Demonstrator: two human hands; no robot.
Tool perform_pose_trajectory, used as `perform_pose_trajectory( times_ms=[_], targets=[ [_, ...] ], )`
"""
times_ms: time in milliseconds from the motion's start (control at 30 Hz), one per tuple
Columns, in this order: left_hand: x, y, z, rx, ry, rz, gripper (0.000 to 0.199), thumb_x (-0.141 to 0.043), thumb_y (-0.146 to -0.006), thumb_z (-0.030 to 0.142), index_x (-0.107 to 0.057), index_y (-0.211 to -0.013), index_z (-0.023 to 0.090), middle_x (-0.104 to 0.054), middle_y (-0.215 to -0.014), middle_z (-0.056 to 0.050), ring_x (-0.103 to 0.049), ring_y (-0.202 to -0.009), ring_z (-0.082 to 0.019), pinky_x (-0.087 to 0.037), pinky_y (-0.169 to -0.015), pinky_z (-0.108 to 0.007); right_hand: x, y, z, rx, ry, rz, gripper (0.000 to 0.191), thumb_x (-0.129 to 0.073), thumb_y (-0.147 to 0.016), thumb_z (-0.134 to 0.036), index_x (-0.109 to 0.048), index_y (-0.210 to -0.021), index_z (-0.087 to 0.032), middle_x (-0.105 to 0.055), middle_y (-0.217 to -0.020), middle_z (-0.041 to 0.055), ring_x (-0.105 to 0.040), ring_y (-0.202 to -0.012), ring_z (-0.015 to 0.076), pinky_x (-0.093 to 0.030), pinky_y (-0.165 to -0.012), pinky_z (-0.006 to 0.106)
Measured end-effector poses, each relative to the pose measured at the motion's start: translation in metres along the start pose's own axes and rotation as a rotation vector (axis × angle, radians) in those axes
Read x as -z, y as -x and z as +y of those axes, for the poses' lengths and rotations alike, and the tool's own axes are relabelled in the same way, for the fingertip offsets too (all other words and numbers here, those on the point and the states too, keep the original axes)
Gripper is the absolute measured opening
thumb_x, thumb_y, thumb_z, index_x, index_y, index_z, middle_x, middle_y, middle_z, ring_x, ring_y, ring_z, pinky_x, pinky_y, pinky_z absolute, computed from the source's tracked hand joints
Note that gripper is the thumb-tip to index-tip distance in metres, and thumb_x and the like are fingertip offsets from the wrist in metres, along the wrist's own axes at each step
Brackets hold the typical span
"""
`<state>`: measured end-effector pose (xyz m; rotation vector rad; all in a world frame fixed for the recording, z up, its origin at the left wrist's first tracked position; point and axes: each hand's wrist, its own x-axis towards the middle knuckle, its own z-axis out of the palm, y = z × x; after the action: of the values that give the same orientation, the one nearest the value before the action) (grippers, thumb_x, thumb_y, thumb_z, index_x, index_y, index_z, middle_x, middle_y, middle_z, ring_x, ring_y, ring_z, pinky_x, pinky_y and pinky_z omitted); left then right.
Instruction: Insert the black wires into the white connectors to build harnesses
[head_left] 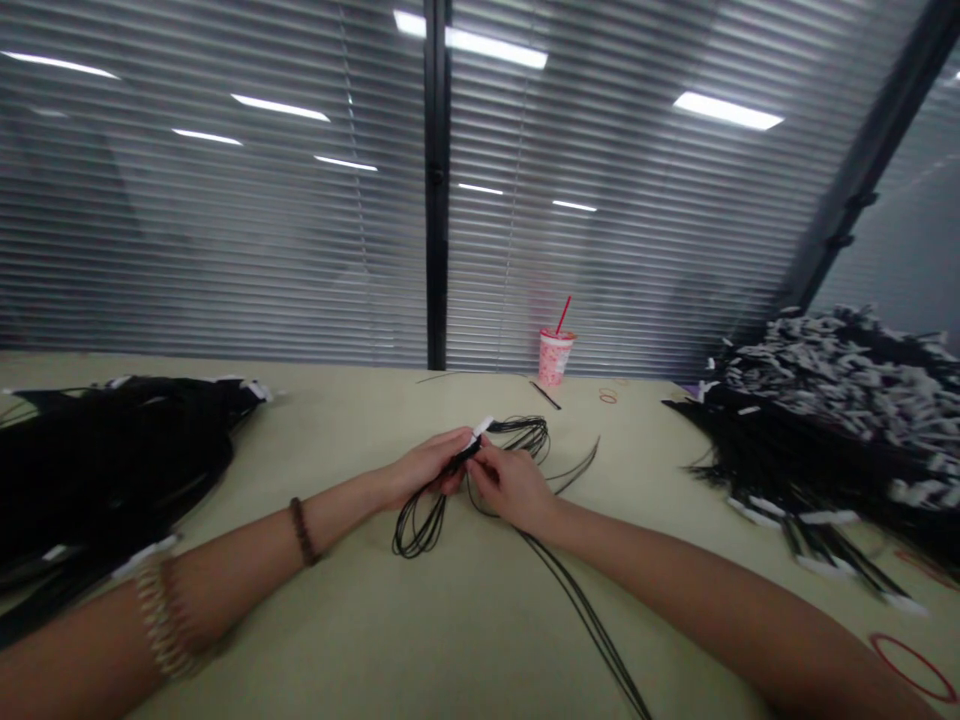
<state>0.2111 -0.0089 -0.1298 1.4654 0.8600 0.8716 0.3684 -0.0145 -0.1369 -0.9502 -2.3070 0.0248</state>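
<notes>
1. While the wires (420,528) are held up above the table (360,630), near its middle, their gathered waist is gripped by the left hand (424,467), with its fingers curled closed around it.
2. The same waist is pinched from the other side by the right hand (517,485), with thumb and forefinger brought together; its other fingertips are hidden.
3. A white tip (483,427) is seen protruding just above the fingers. Loops are spread on both sides of the waist, and long ends are trailed under the right forearm toward the near edge.
4. At the left, a black heap (112,470) is laid beside the left forearm, on which two bracelets (302,530) are worn.
5. At the right, a larger pile (840,400) of black leads with white ends is stacked.
6. Beyond the hands, a pink cup (553,360) with a red straw (563,315) is stood before the blinds (225,250); a dark stick (545,395) is laid near it.
7. At the near right, a red band (913,649) is seen.
</notes>
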Motion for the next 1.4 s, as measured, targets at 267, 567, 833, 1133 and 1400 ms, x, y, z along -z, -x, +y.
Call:
perform_pose_trajectory(
  times_ms=[267,567,833,1133,1400],
  targets=[
    [-0.001,-0.001,0.000,-0.027,-0.023,0.016,0.035,-0.038,-0.079,0.047,-0.051,-0.088,0.016,-0.040,-0.046,0.005,-0.032,-0.038,-0.005,-0.021,-0.037,-0.017,-0.003,0.001,0.000,-0.009,0.109,-0.006,0.027,-0.031,-0.086,-0.028,-0.055,-0.085,-0.016,-0.062,-0.069,0.0024,-0.053,-0.054,0.0112,-0.031,-0.053,0.021],
    [0.000,-0.002,-0.004,-0.031,-0.004,0.032,0.037,-0.039,-0.078,0.049,-0.052,-0.092,0.017,-0.039,-0.046,0.005,-0.032,-0.037,-0.006,-0.019,-0.036,-0.017,0.000,0.000,-0.004,-0.042,0.110,-0.026,0.027,-0.030,-0.087,-0.027,-0.053,-0.090,-0.015,-0.064,-0.078,0.0065,-0.057,-0.062,0.0139,-0.034,-0.057,0.023],
    [0.000,-0.003,-0.003,-0.020,0.035,0.057,0.031,-0.042,-0.077,0.047,-0.051,-0.082,0.018,-0.040,-0.044,0.005,-0.032,-0.035,-0.005,-0.019,-0.035,-0.016,0.002,0.000,-0.004,-0.052,-0.052,0.025,0.021,-0.034,-0.085,-0.024,-0.052,-0.093,-0.015,-0.060,-0.068,0.0025,-0.052,-0.055,0.0113,-0.033,-0.054,0.020],
    [0.002,-0.002,0.001,-0.003,0.073,0.043,0.033,-0.042,-0.078,0.046,-0.053,-0.089,0.017,-0.043,-0.046,0.005,-0.032,-0.035,-0.005,-0.022,-0.035,-0.016,-0.005,-0.003,0.008,-0.036,-0.349,0.035,0.023,-0.038,-0.082,-0.023,-0.060,-0.079,-0.016,-0.059,-0.066,-0.0002,-0.048,-0.053,0.0074,-0.034,-0.053,0.017],
    [0.004,-0.004,-0.004,-0.008,0.045,0.059,0.036,-0.042,-0.077,0.047,-0.052,-0.093,0.017,-0.046,-0.049,0.003,-0.032,-0.035,-0.004,-0.021,-0.034,-0.015,-0.007,-0.008,0.012,-0.219,-0.745,-0.164,0.022,-0.043,-0.079,-0.027,-0.059,-0.069,-0.014,-0.046,-0.046,-0.0048,-0.039,-0.035,0.0047,-0.028,-0.037,0.015]
  ],
)
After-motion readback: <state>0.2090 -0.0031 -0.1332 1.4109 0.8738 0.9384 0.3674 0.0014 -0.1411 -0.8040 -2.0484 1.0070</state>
